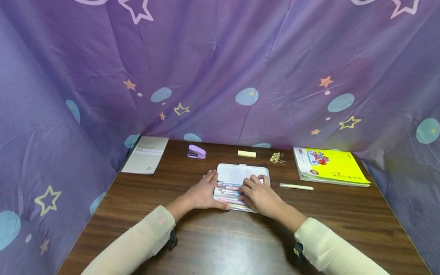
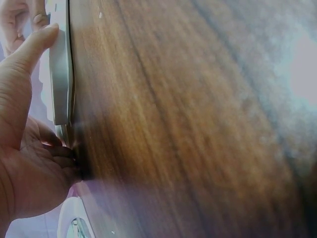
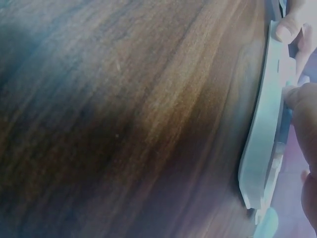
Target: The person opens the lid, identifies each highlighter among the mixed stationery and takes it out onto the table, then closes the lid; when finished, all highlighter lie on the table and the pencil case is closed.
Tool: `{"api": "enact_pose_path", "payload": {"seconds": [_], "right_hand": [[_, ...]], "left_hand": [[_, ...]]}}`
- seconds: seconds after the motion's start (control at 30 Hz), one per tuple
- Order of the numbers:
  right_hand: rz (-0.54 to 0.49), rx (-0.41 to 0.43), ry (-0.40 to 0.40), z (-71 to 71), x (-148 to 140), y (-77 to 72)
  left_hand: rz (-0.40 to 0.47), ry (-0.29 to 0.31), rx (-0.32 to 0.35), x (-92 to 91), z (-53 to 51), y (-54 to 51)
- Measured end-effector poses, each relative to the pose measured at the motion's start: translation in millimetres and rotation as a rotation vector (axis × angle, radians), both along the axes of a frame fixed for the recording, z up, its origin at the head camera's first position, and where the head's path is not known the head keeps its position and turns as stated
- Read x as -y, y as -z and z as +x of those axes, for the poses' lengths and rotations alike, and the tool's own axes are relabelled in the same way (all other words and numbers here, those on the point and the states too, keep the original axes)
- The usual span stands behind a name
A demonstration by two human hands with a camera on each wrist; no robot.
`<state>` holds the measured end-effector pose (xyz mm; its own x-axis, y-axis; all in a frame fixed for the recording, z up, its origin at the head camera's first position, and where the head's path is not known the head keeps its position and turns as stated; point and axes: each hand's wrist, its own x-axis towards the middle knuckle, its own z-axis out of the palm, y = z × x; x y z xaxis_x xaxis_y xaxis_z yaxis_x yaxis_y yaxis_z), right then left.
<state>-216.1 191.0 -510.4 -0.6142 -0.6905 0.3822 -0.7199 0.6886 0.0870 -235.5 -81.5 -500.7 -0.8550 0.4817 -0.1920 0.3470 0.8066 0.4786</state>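
A white pencil case (image 1: 231, 173) lies open on the table, its lid folded back on the far side. Several pens (image 1: 229, 187) lie lengthwise inside it. My left hand (image 1: 203, 194) holds the case at its left end, thumb along the front edge and fingers by the left side. My right hand (image 1: 262, 195) reaches into the right half of the case from above with bent fingers. Its thumb (image 3: 303, 101) dips inside the front wall in the right wrist view. Whether these fingers pinch a pen is hidden. A pale green pen (image 1: 296, 186) lies right of the case.
Behind the case are a purple stapler (image 1: 197, 151), a yellow block (image 1: 246, 154) and gold binder clips (image 1: 276, 157). A Gambit notebook (image 1: 146, 155) lies at the back left, yellow-covered books (image 1: 338, 166) at the back right. A purple curtain (image 1: 213, 76) encloses the table's back and sides.
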Motion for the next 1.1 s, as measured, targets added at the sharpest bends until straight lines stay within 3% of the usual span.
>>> {"api": "enact_pose_path", "payload": {"seconds": [0.73, 1.1], "right_hand": [[-0.013, -0.102, -0.004, -5.7, -24.5, -9.4], [0.0, -0.087, 0.032, -4.7, -53.0, -16.9]], "left_hand": [[0.009, 0.004, -0.004, 0.3, -1.0, 1.4], [0.005, 0.008, -0.01, 0.6, -0.1, 1.0]]}}
